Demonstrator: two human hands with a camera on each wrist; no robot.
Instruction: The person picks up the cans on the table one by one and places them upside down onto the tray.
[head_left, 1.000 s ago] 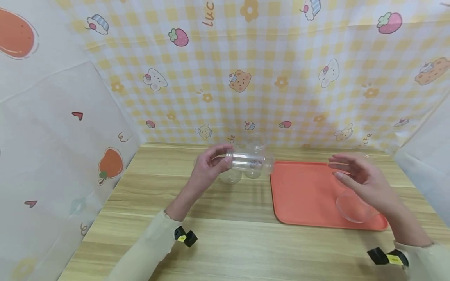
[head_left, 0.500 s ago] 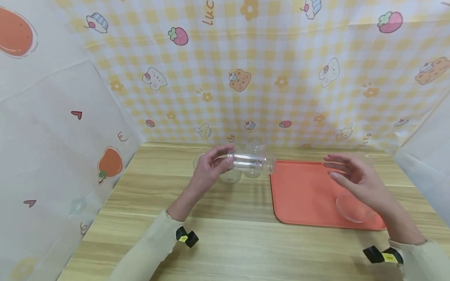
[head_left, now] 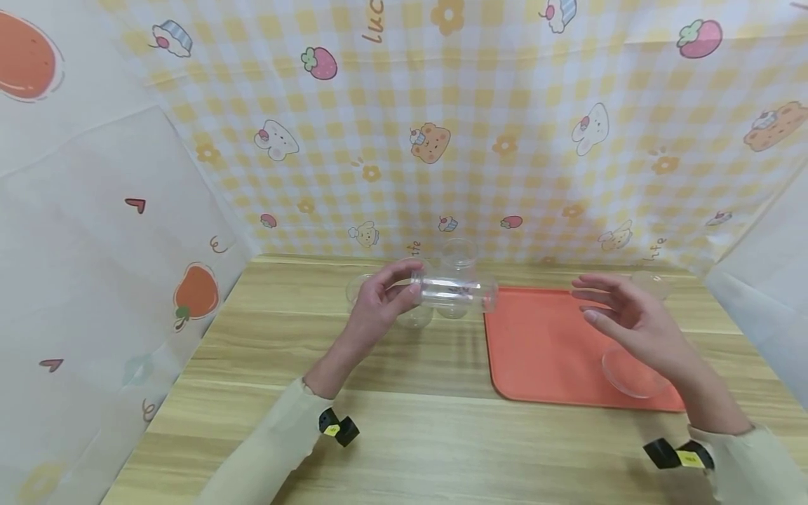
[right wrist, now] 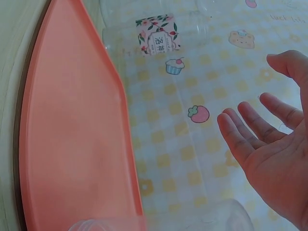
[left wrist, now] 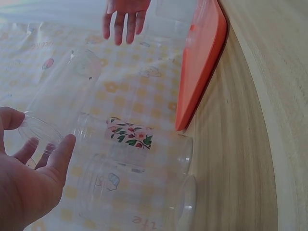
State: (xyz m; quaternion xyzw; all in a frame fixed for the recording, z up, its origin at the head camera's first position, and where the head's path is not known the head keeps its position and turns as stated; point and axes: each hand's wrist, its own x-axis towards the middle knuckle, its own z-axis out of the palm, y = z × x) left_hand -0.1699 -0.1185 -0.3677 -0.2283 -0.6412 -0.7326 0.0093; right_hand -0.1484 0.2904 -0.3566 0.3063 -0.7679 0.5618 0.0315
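Note:
A clear plastic jar (head_left: 456,291) lies nearly level in the air above the table. My left hand (head_left: 381,301) pinches it around the threaded mouth, thumb on the near side. In the left wrist view, the same jar (left wrist: 65,86) slants up and away from the fingers. Below and behind it stand several more clear jars (head_left: 414,315), one with a floral label (left wrist: 130,132). My right hand (head_left: 631,326) hovers over the orange tray (head_left: 543,351), fingers spread and holding nothing. Partly hidden by that hand, another clear jar (head_left: 633,375) stands on the tray.
The wooden table (head_left: 404,435) ends at the back against a yellow checked cloth (head_left: 505,105). A white printed sheet (head_left: 113,280) hangs at the left side. The clustered jars sit just left of the tray, close to the cloth.
My right hand has drifted a little to the left over the tray. The left hand, still gripping the jar, has shifted very slightly to the right.

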